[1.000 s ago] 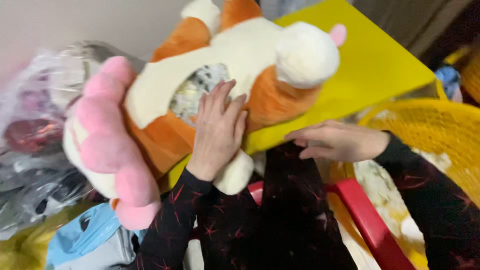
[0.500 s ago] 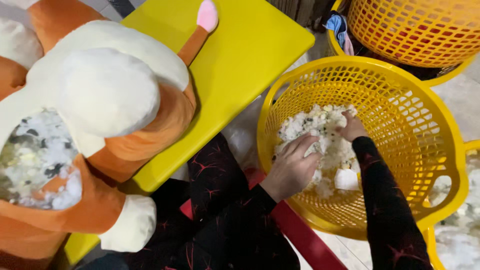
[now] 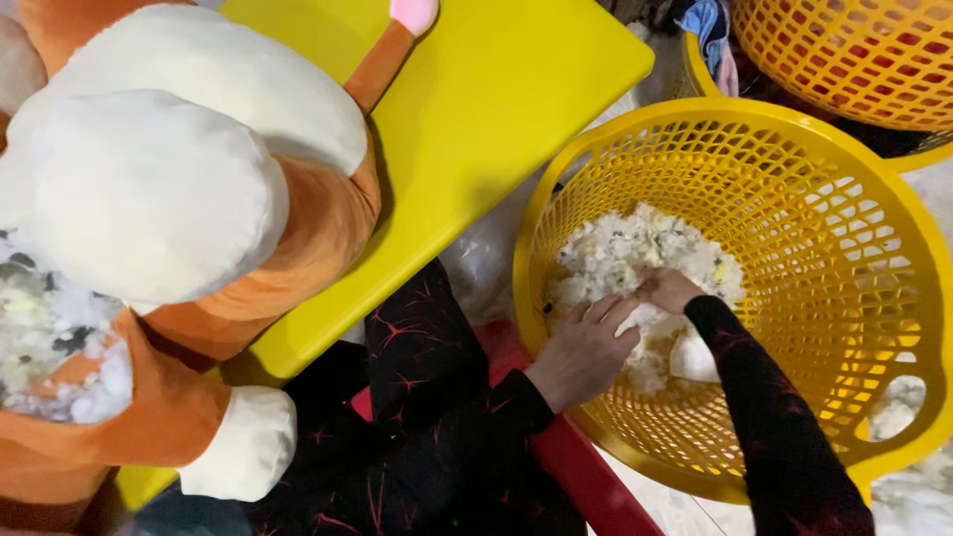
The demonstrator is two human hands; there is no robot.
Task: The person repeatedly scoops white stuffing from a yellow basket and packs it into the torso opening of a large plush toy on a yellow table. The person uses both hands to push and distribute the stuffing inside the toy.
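Both my hands are down in the yellow plastic basket point(image 3: 874, 288), buried in the pile of white stuffing point(image 3: 635, 258) that lies on its bottom. My left hand point(image 3: 586, 349) is curled over the near edge of the pile, fingers bent and closing around a clump of the fluff. My right hand point(image 3: 667, 290) sits just beside it, touching it, fingers tucked down into the stuffing so that I cannot tell how far they are closed; they seem to pinch a tuft. Both my sleeves are black with thin red lines.

To the left, on the yellow table point(image 3: 496, 129), lies the big orange and white plush toy point(image 3: 189, 248). Its body is open at the lower left, where mixed white and grey filling point(image 3: 55, 347) shows through. One pink-tipped limb point(image 3: 407, 20) points toward the table's far side. A second yellow basket point(image 3: 854, 55) stands beyond the first, at the top right, well apart from my hands. A red bar point(image 3: 576, 462) runs under my arms.
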